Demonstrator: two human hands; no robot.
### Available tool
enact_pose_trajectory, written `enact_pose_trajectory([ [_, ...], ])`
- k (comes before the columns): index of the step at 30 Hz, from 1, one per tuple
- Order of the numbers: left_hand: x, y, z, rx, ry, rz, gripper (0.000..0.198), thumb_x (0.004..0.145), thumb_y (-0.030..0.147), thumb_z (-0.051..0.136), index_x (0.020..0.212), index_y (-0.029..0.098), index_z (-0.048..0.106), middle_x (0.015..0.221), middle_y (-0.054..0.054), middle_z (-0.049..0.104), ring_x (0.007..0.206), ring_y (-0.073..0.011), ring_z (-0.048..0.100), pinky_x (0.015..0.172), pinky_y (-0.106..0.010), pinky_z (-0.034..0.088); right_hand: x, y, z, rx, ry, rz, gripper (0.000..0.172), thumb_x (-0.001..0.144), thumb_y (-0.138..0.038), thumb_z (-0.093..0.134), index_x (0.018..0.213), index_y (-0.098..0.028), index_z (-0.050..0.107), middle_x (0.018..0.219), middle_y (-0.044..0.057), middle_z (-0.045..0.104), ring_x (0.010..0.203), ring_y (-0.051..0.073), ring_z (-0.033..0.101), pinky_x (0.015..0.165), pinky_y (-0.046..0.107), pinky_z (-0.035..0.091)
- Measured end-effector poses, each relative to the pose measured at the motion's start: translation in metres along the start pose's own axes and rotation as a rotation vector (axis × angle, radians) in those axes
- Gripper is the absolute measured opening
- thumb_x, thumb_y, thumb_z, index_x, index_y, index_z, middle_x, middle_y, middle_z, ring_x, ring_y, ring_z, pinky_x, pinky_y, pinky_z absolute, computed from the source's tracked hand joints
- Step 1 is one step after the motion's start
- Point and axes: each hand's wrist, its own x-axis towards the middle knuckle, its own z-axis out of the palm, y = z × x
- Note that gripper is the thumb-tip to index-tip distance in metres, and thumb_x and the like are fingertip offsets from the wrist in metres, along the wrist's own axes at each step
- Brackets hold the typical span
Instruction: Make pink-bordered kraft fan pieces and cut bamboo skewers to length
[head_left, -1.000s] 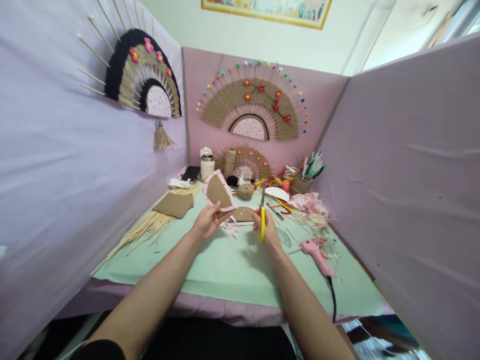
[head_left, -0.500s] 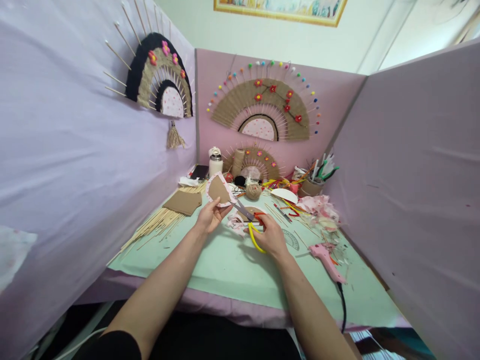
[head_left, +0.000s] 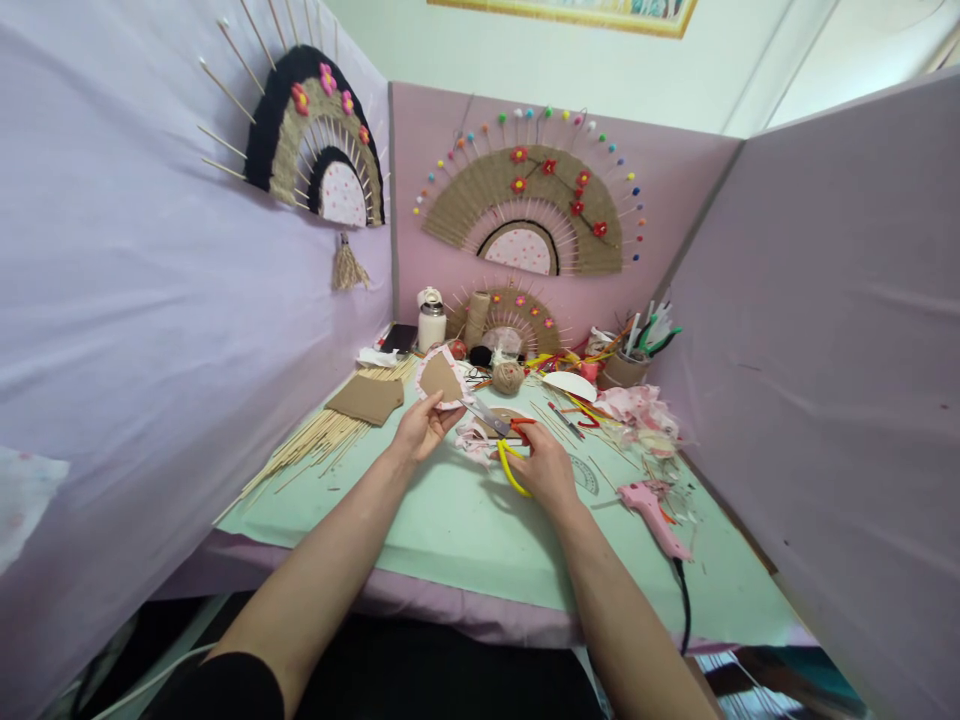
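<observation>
- Cardboard piece with pink spotted edging (head_left: 442, 378) is in the air above the counter (head_left: 420, 540), in front of the white bottle (head_left: 432, 328).
- The left hand (head_left: 420, 430) pinches it at the lower edge; the thumb lies on the brown face, while the fingers go partly behind it and are hidden there.
- The right hand (head_left: 547, 468) has its grip closed around the scissors (head_left: 498, 424), with fingers in the red and yellow handles; how deep the fingers go, I cannot tell.
- The blades point to the lower right corner of the piece. Whether they touch its edging is hard to make out.
- Below the blades lies a half-round cardboard (head_left: 490, 431), partly covered by the scissors; a pink cloth scrap (head_left: 472, 442) is just beside it.
- The protractor (head_left: 585, 475) is partly hidden by the right hand.
- The glue gun (head_left: 654, 518) lies to the right; its cord goes over the counter edge.
- Flat brown cardboard (head_left: 367, 398) covers part of the thin sticks (head_left: 319, 440).
- The small fan (head_left: 536, 312) stands at the back, partly hidden by a twine spool (head_left: 477, 318).
- The picture frame (head_left: 562, 14) is cut off at the top, and a spotted cloth (head_left: 28, 505) at the left.
</observation>
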Motion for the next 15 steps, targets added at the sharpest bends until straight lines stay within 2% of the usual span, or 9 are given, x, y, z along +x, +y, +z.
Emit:
enact_pose_trajectory([
  [8,-0.0008,-0.0014,0.002,-0.018,0.012,-0.007,0.018,0.088,0.009,0.047,0.099,0.011,0.061,0.081,-0.006,0.072,0.077,-0.014,0.069,0.082,-0.03,0.056,0.0001,-0.0027,-0.0025,-0.045,-0.015,0.033,0.038,0.073,-0.046,0.064,0.102,-0.021,0.065,0.106,0.006,0.067,0.088,0.021,0.061,0.071,0.031,0.045],
  [15,-0.004,-0.0001,0.0055,-0.002,0.042,-0.024,0.018,0.089,0.01,0.047,0.099,0.01,0.062,0.078,-0.007,0.071,0.075,-0.0142,0.069,0.082,-0.03,0.056,0.0004,-0.0018,-0.0027,-0.055,-0.041,0.046,0.038,0.074,-0.047,0.062,0.102,-0.021,0.067,0.102,0.008,0.068,0.083,0.021,0.061,0.067,0.03,0.043],
])
